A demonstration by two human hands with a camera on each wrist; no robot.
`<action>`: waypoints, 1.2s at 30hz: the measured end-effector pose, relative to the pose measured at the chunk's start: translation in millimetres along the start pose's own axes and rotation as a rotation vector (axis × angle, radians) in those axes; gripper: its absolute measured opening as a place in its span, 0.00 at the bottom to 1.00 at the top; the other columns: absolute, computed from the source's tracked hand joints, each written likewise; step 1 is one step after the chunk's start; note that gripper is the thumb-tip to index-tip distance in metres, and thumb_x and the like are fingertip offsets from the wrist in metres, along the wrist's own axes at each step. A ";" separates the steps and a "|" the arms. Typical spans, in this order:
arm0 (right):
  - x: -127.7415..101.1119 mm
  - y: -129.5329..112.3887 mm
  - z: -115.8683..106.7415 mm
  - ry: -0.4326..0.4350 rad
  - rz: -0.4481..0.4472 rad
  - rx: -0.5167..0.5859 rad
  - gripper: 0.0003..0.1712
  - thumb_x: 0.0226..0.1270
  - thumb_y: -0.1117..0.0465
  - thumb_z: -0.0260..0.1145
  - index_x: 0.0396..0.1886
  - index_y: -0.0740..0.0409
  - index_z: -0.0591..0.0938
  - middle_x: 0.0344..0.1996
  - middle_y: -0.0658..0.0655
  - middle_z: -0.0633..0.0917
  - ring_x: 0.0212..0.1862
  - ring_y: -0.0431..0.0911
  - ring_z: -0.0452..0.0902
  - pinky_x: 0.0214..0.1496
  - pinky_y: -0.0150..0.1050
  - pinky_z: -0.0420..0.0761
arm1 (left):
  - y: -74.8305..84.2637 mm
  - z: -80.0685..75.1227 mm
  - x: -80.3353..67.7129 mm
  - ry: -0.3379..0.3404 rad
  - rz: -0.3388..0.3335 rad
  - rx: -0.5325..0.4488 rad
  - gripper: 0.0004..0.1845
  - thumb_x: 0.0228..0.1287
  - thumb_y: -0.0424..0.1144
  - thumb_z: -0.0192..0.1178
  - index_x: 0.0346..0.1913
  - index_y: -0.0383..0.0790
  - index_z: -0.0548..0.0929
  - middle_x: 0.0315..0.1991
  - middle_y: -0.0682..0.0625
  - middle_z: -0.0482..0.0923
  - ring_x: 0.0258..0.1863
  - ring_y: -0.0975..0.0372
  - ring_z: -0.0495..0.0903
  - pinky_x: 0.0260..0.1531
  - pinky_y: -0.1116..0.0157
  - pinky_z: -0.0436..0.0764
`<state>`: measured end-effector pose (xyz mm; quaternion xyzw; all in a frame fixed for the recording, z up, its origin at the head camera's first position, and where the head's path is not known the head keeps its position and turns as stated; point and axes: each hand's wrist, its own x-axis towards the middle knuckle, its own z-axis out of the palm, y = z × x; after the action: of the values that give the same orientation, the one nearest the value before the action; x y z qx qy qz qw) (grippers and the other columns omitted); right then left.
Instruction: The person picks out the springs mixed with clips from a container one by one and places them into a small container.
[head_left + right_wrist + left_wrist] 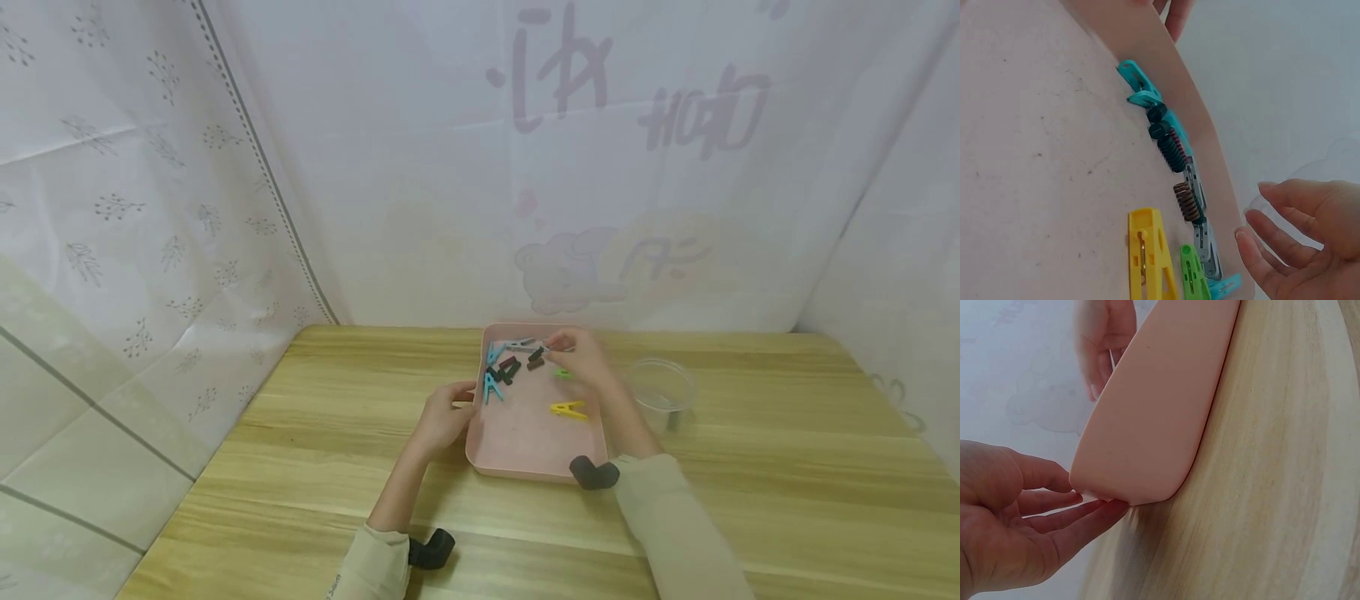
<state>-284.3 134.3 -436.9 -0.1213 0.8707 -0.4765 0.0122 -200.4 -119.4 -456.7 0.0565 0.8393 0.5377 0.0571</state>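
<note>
A shallow pink tray (525, 442) lies on the wooden table. My left hand (442, 421) touches its left wall, its fairly straight fingertips against the rim and lower edge in the left wrist view. Over the tray's far right part hovers my right hand (577, 354), fingers slightly bent, with nothing visible between them in the right wrist view. Nearby in the tray are grey clothespins (1205, 250), a green clothespin (1194, 272) and a yellow clothespin (570, 410). Light blue clothespins (491, 387) and small ribbed dark green and reddish-brown pieces (510, 371) gather at the far left.
To the right of the tray stands a clear round container (662, 385). The wooden table (337, 417) reaches back to a white printed curtain (420, 208). Black wrist mounts (432, 550) stick out at both sleeves.
</note>
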 end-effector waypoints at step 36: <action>18.1 14.8 21.2 -0.037 0.095 -0.081 0.11 0.66 0.74 0.64 0.46 0.73 0.85 0.50 0.72 0.84 0.52 0.63 0.79 0.55 0.52 0.82 | -2.1 0.7 2.4 0.007 -0.006 0.003 0.24 0.73 0.26 0.56 0.70 0.24 0.75 0.58 0.28 0.81 0.50 0.42 0.87 0.46 0.53 0.90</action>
<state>-302.0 120.4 -459.0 -0.0889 0.8938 -0.4372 0.0459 -202.7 -119.3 -459.1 0.0520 0.8405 0.5364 0.0558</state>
